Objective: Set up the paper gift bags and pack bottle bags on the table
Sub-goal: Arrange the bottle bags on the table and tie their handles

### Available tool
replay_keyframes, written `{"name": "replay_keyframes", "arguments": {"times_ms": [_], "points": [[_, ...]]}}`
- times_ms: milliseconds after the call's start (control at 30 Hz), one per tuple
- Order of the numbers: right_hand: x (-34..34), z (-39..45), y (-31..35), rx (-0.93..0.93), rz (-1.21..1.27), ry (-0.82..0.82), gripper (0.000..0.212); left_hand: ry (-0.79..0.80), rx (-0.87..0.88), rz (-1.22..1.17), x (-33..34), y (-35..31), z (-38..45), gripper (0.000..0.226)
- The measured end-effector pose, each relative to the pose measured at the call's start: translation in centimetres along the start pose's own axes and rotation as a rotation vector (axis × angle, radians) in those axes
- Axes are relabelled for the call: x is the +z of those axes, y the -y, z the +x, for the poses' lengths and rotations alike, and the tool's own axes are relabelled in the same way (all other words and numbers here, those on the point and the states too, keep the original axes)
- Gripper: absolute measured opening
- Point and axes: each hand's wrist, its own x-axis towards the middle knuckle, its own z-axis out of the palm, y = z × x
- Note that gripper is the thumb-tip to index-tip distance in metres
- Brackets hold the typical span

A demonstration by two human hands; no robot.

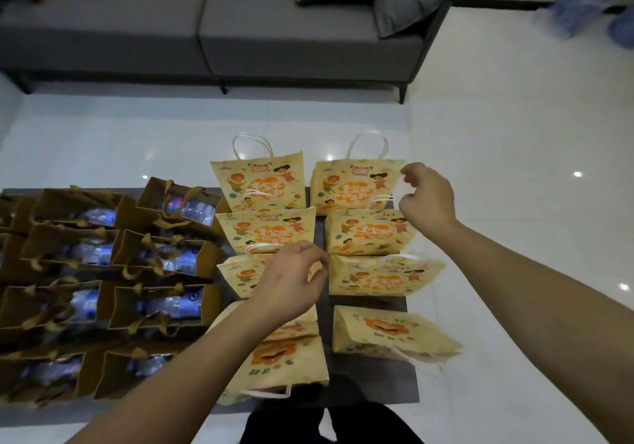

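1. Step in hand, as judged: arranging the yellow gift bags, which stand in two columns on the dark bench.
2. Left hand, fingers loosely curled, hovers over the bags left of the bench's bare middle strip; whether it pinches anything cannot be told.
3. Right hand, curled, seems to pinch a white handle at the far right bag.
4. Brown bottle bags, holding bottles, crowd the bench's left part.
5. Next move calls for spreading a bag upright without toppling close neighbours.
6. A grey sofa lies beyond the bench.

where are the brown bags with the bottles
In the head view, the brown bottle bags fill the table's left side, beside the yellow gift bags.
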Motion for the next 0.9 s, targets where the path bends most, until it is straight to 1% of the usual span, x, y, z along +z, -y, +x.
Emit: {"name": "replay_keyframes", "arguments": {"times_ms": [133, 167, 233, 267, 333, 500, 600, 667, 767, 900], "points": [[0.9, 0.2, -4.5, 0.083, -0.15, 0.222, 0.049, -0.002, 0.018, -0.004, 1.5, -1.2, 2.3, 0.015], [1.3, 0.6, -5.5, 0.099, -0.167, 0.259, 0.045, 0.006, 0.012, -0.004, 2.0, -1.4, 2.8, 0.015], [2.0, 1.4, -7.2, 0.098, -0.152, 0.3, 0.031, 0.022, -0.008, 0.004, 3.1, -1.7, 3.8, 0.015], [2.4, 2.0, -7.9, 0.087, -0.127, 0.306, 0.024, 0.028, -0.02, 0.013, 3.6, -1.9, 4.3, 0.016], [3.2, 3.1, -9.0, 0.053, -0.072, 0.295, 0.017, 0.049, -0.042, 0.047, 4.8, -2.5, 5.3, 0.02], [4.6, 6.5, -9.9, 0.001, 0.06, 0.256, 0.019, 0.124, -0.141, 0.117, 8.4, -3.5, 6.2, 0.042], [5.0, 7.5, -10.6, -0.01, 0.098, 0.291, 0.017, 0.102, -0.186, 0.144, 10.1, -4.0, 6.5, 0.048], [5.2, 7.5, -11.1, -0.029, 0.115, 0.322, 0.017, 0.07, -0.201, 0.138, 10.9, -4.6, 6.8, 0.048], [5.3, 7.4, -11.6, -0.042, 0.185, 0.351, 0.015, 0.06, -0.177, 0.177, 11.9, -5.2, 7.3, 0.043], [5.0, 7.4, -12.2, -0.025, 0.243, 0.352, 0.014, 0.003, -0.145, 0.23, 13.4, -5.2, 7.9, 0.021]]}}
